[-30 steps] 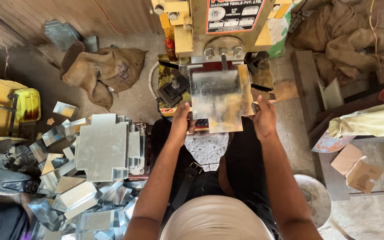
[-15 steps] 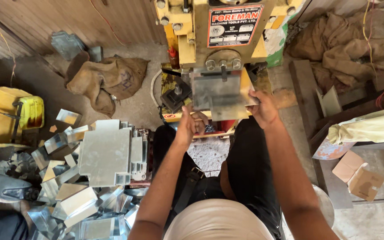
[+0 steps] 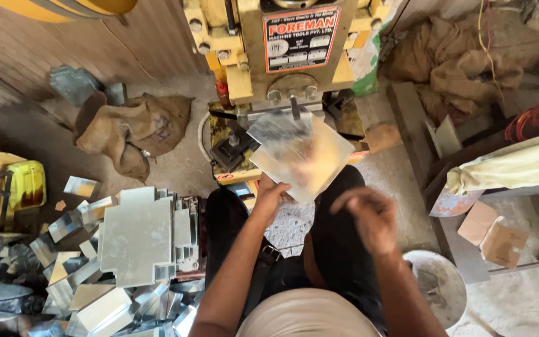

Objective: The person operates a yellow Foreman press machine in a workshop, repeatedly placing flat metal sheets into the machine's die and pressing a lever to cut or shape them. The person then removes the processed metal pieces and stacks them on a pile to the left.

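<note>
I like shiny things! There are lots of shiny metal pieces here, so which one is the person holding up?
The square metal sheet, tilted at the yellow machine, gripped by the left hand. The other pieces lie stacked on the floor.

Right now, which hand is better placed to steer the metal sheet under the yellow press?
Left, probably. The left hand grips the near edge of the tilted metal sheet by the yellow press. The right hand hangs blurred in the air, off the sheet.

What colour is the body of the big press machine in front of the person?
Yellow: the press machine body is painted worn yellow, seen best in the head view.
</note>
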